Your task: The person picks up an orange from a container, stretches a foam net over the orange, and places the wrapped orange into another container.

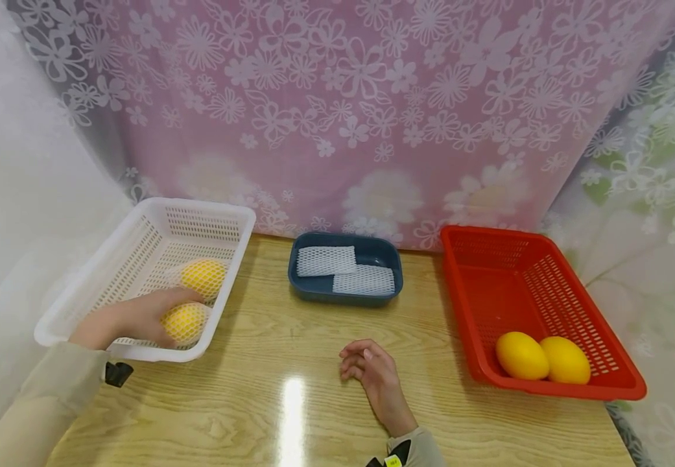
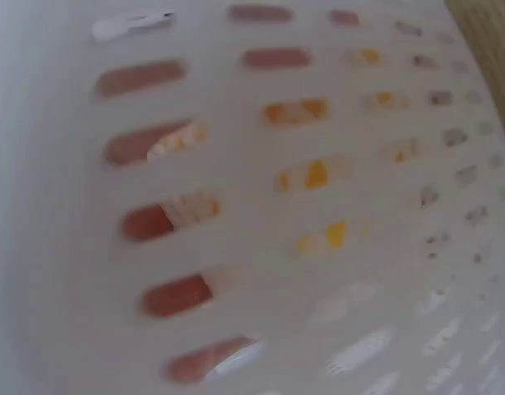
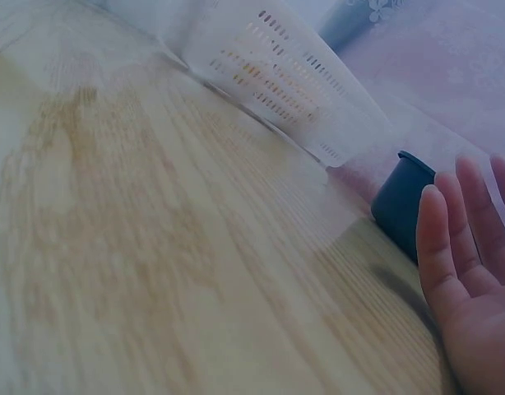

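My left hand (image 1: 147, 316) reaches into the white slotted basket (image 1: 233, 259) on the left. It grips a yellow oval fruit (image 1: 185, 323) in a white foam net, fingers on the far side and thumb on the near side. Just beyond lies a second netted yellow fruit (image 1: 204, 277). In the left wrist view the basket wall (image 2: 261, 271) fills the picture, with bits of yellow and skin showing through its slots. My right hand (image 1: 375, 376) is over the table's middle, fingers loosely bent, holding nothing; the right wrist view shows its fingers (image 3: 437, 234) apart.
A dark blue tray (image 1: 345, 298) at the back middle holds two white foam net sleeves (image 1: 327, 261), partly overlapping. On the right, a red basket (image 1: 547, 388) contains two bare yellow fruits (image 1: 522, 356) at its near end. A pink flowered curtain (image 1: 337, 130) hangs behind the wooden table (image 1: 244, 402).
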`<state>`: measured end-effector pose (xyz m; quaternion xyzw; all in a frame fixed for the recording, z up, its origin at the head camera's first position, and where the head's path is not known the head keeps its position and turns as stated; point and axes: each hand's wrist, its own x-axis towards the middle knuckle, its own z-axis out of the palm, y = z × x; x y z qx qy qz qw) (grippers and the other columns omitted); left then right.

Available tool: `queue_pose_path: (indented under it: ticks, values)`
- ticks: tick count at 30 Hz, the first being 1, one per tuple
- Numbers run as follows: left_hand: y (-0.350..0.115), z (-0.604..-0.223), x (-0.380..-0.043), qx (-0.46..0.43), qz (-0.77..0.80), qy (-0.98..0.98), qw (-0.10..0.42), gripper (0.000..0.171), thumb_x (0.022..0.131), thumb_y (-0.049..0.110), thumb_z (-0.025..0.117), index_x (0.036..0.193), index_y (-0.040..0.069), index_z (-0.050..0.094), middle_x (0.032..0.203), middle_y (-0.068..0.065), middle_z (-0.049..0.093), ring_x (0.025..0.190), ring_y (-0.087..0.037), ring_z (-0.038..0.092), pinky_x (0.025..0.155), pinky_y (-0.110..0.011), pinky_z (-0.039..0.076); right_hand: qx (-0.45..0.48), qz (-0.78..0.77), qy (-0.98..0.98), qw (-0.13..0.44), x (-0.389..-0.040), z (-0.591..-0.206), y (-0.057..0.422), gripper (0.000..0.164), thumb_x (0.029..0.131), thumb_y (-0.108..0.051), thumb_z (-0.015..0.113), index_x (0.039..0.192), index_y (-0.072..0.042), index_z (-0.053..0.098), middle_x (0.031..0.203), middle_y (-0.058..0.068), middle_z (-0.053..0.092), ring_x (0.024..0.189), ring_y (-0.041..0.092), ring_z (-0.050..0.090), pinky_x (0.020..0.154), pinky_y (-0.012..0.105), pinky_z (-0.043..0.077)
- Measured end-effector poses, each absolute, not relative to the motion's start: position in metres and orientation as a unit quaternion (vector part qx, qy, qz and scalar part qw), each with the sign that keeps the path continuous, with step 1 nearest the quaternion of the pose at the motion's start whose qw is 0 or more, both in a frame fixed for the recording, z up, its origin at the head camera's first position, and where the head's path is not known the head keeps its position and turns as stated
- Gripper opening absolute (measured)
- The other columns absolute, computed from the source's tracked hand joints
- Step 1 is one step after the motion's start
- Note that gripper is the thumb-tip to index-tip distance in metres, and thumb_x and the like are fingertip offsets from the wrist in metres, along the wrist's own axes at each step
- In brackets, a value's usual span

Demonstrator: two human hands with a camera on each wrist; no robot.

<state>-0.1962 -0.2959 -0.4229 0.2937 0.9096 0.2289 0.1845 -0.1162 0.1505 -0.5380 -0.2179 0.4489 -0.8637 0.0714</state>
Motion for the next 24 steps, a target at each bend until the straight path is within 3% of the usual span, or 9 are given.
queue_pose_path:
  ticks: [6,15,21,24]
  values:
    - [-0.298,-0.433,-0.196,0.319,0.222,0.908,0.157,0.080,0.069,0.003,0.087,0.140,0.008,0.051,0.141,-0.018,0.049,0.131,-0.049,0.040,0.096,-0.063,0.042,-0.216,-0.865,0.447,0.076,-0.116,-0.538,0.151,0.035,0.104,-0.003,0.028,0.119,0.009,0.058,0.110,0.017,0.065,0.092,0.025,0.065,0.078,0.035,0.056]
    - [-0.298,-0.417,-0.190,0.294,0.187,0.929,0.125,0.081,0.069,0.014,0.089,0.141,0.011,0.052,0.135,-0.020,0.050,0.119,-0.044,0.050,0.086,-0.054,0.050,-0.224,-0.864,0.445,0.074,-0.117,-0.538,0.150,0.035,0.104,-0.003,0.029,0.119,0.011,0.057,0.110,0.018,0.064,0.093,0.025,0.065,0.078,0.036,0.056]
    - [-0.290,-0.398,-0.187,0.285,0.178,0.934,0.124,0.069,0.076,0.018,0.086,0.137,0.007,0.054,0.135,-0.021,0.053,0.122,-0.048,0.049,0.090,-0.060,0.046,-0.225,-0.863,0.447,0.074,-0.117,-0.538,0.151,0.035,0.104,-0.004,0.029,0.119,0.012,0.056,0.110,0.018,0.064,0.093,0.025,0.065,0.078,0.036,0.056]
    - [-0.279,-0.389,-0.183,0.290,0.166,0.938,0.095,0.059,0.082,0.023,0.082,0.133,0.007,0.057,0.132,-0.017,0.056,0.121,-0.046,0.050,0.092,-0.060,0.045,-0.221,-0.862,0.450,0.076,-0.117,-0.538,0.151,0.034,0.105,-0.004,0.029,0.119,0.011,0.056,0.110,0.018,0.064,0.093,0.025,0.065,0.078,0.036,0.056]
